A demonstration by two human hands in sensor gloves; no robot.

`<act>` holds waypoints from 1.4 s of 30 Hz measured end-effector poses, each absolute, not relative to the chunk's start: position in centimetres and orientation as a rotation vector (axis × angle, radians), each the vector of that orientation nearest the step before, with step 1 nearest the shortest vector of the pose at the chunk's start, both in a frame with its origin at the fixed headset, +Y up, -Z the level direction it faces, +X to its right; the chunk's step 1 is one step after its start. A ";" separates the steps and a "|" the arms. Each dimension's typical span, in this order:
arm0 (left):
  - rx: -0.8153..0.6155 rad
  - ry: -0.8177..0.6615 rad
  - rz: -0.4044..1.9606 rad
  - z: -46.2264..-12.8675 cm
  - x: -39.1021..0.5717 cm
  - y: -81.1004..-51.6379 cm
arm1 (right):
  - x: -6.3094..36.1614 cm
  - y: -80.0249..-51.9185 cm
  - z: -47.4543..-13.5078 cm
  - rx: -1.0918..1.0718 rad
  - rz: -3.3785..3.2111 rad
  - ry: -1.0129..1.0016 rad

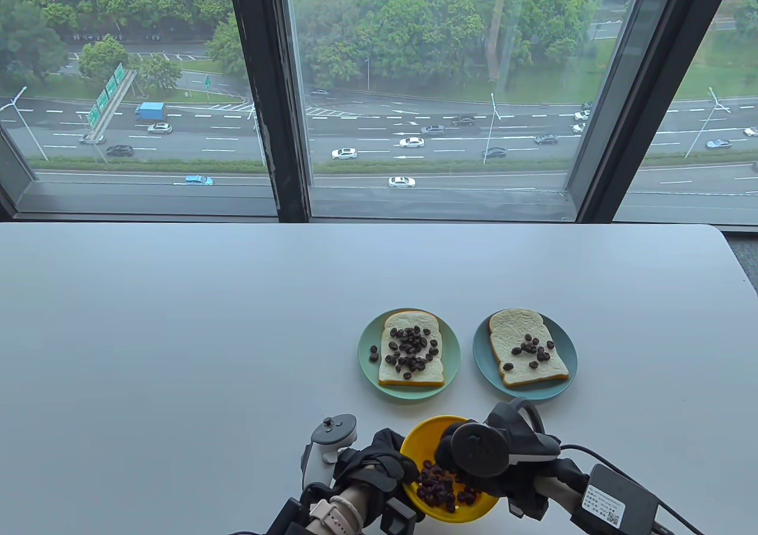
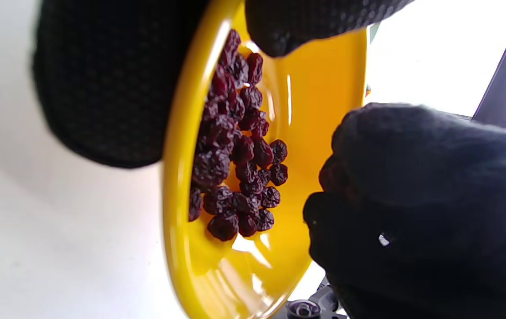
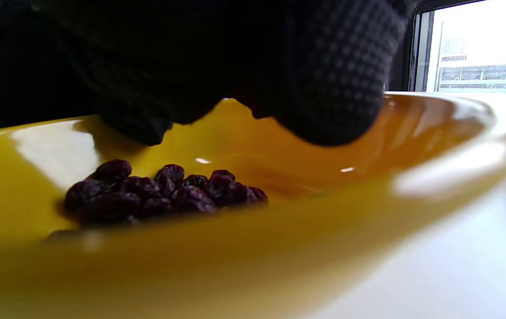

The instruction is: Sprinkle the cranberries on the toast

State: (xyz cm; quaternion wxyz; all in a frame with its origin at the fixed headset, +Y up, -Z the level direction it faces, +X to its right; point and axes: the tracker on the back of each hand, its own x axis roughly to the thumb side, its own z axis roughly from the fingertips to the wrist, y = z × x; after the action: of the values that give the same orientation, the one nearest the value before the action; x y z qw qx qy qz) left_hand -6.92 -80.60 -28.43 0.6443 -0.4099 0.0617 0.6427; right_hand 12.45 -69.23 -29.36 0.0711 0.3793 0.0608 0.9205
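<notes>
The left hand [image 1: 379, 461] grips the yellow bowl [image 1: 423, 437] by its rim; the right hand [image 1: 474, 458] hovers over the cranberries [image 1: 441, 487], its grip apparently curled, whether pinching any I cannot tell. The sparser right toast [image 1: 527, 348] lies at one o'clock from it, nearer that hand.

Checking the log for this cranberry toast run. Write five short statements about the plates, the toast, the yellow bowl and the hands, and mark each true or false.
1. Both slices of toast already carry cranberries. True: the left toast and the right toast each have some.
2. The right toast has more cranberries than the left. False: the left one has clearly more.
3. The left hand grips the yellow bowl at its rim. True.
4. The yellow bowl is empty. False: cranberries lie piled in it.
5. The right hand is over the right plate. False: it is over the yellow bowl, fingers down inside it.
</notes>
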 end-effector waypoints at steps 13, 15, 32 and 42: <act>-0.965 0.147 1.482 -28.2 -6.9 -80.3 | 18.9 -66.2 -40.8 0.537 2.873 -0.046; -0.969 0.146 1.485 -28.2 -6.9 -80.3 | 20.1 -67.2 -43.4 0.413 2.917 -0.028; -1.001 0.158 1.497 -28.2 -7.2 -80.3 | 22.5 -74.5 -51.2 0.059 3.166 0.171; -0.996 0.160 1.482 -28.1 -7.2 -80.4 | 23.6 -74.1 -50.2 0.079 3.090 0.178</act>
State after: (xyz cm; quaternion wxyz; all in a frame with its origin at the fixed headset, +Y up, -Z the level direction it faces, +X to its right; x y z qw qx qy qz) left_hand -7.22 -80.44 -28.14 0.6246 -0.4340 0.0698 0.6455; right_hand 23.61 -74.09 -50.20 0.0228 0.0254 0.0574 0.9978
